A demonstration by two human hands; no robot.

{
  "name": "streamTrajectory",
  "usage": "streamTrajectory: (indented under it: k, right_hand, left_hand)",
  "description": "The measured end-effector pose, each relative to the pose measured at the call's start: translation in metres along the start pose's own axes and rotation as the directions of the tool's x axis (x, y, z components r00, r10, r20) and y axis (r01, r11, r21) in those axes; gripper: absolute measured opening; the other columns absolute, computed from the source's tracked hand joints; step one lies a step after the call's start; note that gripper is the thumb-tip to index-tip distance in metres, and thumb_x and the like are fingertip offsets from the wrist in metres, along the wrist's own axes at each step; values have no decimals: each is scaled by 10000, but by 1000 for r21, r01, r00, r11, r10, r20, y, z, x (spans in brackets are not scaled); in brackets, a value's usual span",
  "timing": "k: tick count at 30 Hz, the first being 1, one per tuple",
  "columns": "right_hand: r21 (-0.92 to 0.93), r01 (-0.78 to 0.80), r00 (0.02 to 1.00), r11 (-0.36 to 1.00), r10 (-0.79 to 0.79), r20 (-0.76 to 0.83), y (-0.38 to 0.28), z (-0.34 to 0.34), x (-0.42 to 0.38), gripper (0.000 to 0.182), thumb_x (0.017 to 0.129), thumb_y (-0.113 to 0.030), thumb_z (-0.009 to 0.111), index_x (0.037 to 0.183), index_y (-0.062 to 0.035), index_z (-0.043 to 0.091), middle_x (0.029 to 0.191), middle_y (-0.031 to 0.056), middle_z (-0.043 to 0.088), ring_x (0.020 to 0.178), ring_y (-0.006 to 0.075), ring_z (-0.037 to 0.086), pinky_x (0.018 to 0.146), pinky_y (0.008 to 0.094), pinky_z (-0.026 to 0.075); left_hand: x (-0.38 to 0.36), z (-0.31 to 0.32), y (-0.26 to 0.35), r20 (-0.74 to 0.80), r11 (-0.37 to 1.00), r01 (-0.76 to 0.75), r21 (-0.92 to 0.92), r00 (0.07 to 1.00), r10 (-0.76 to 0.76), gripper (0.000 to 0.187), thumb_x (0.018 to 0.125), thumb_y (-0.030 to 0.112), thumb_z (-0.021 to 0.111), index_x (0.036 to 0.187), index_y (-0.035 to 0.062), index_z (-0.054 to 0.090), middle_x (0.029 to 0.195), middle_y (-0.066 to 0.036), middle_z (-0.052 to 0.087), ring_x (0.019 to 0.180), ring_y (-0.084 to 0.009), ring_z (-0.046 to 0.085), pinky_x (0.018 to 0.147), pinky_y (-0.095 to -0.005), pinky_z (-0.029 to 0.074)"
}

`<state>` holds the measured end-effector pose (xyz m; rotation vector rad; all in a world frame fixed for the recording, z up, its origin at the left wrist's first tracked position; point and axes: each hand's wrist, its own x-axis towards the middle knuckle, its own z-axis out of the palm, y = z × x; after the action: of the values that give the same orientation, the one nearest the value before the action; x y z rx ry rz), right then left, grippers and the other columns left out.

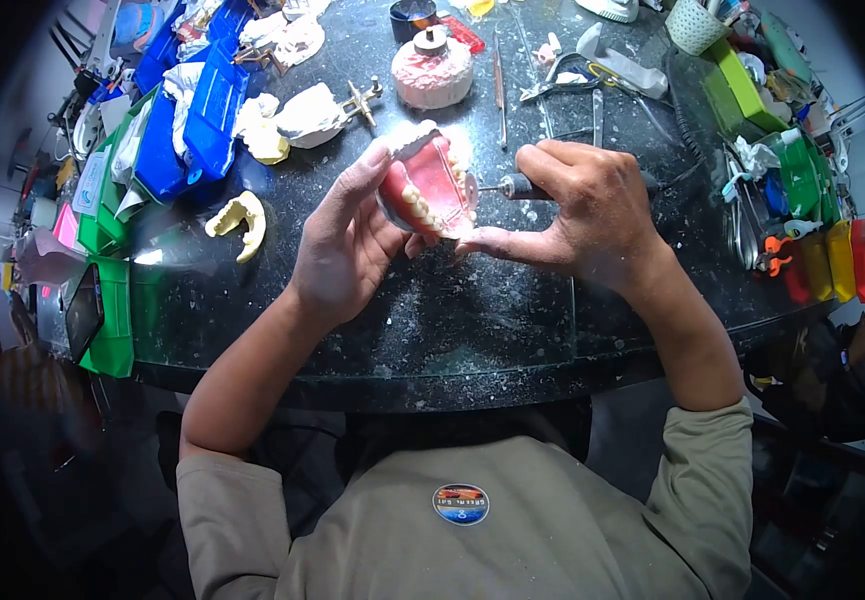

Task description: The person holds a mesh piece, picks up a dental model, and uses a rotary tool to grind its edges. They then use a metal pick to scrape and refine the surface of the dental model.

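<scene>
My left hand [340,240] is closed around a dental model with a pink denture base [420,180] and rows of cream teeth, tilted so the pink inner side shows. A rotary handpiece [520,187] is gripped in my right hand [592,210], its shank pointing left. At its tip a small round disc [471,192] sits at the right edge of the denture; whether it touches cannot be told. My right thumb stretches to the model's lower right edge and rests there. My left fingertips are partly hidden behind the model.
A pink-and-white plaster flask [432,72] stands behind the model. Pliers [562,88] and a thin metal tool [499,90] lie at the back right. A cream arch-shaped piece [238,225] lies left. Blue bins [214,115] and a green bin [802,175] flank the dusty black table.
</scene>
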<state>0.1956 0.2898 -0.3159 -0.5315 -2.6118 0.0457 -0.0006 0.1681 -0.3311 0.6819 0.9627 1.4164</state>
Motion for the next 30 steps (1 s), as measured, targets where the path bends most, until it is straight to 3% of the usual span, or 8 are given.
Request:
streamTrajectory:
  k: [2, 8, 11, 14, 17, 28, 30]
  right_hand:
    - [1, -8, 1000, 1000, 8, 4, 0, 0, 0, 710, 682, -786, 645, 698, -79, 575, 615, 44, 567, 538, 178, 621, 493, 316, 504]
    - [1, 0, 1000, 1000, 0, 4, 0, 0, 0, 703, 689, -784, 642, 685, -84, 573, 600, 41, 551, 526, 169, 609, 482, 309, 494]
    - [19, 12, 1000, 1000, -12, 20, 1, 1, -1, 668, 701, -735, 671, 675, -79, 551, 596, 38, 536, 517, 169, 587, 473, 317, 474]
    - [61, 33, 999, 998, -34, 25, 1, 4, -2, 618, 712, -639, 735, 658, -67, 508, 595, 36, 515, 513, 181, 555, 470, 340, 450]
    - [69, 41, 999, 997, -43, 25, 0, 4, -3, 600, 721, -617, 737, 662, -62, 515, 605, 42, 518, 523, 193, 564, 475, 345, 452]
    - [64, 30, 997, 998, -34, 64, -1, 2, -2, 596, 737, -601, 732, 654, -62, 492, 596, 49, 490, 518, 203, 550, 468, 349, 437]
    - [34, 33, 997, 999, -36, 72, -1, 3, -2, 652, 737, -704, 659, 653, -73, 518, 582, 64, 522, 507, 201, 584, 462, 333, 458]
  left_hand:
    - [-1, -3, 1, 30, 1000, 12, 8, 999, -12, 636, 1039, 403, 221, 1422, -96, 320, 1391, -200, 471, 1231, -268, 538, 1052, -404, 442]
    - [-1, -1, 1, 11, 1000, 6, -10, 1000, -6, 625, 1047, 400, 212, 1431, -81, 315, 1399, -207, 467, 1218, -270, 549, 1033, -407, 455]
    - [0, 6, 2, -33, 1000, -11, 4, 999, 11, 544, 1051, 388, 255, 1350, -32, 429, 1281, -153, 554, 1090, -228, 602, 922, -379, 502]
    - [1, -7, -2, 98, 999, -40, 17, 994, 38, 374, 1008, 412, 450, 1062, 50, 529, 954, -67, 599, 827, -97, 592, 650, -237, 462]
    - [-3, 5, 2, -19, 998, -37, 44, 999, 37, 340, 1007, 401, 454, 949, 73, 525, 876, -38, 565, 776, -85, 559, 633, -232, 422]
    - [-3, 1, 1, 53, 997, -56, 52, 997, 53, 309, 1011, 362, 456, 948, 67, 527, 858, -48, 570, 796, -99, 570, 647, -241, 434]
    - [-3, 1, 1, 59, 997, -58, 49, 997, 55, 307, 1011, 358, 458, 947, 66, 525, 857, -48, 568, 799, -101, 569, 650, -243, 434]
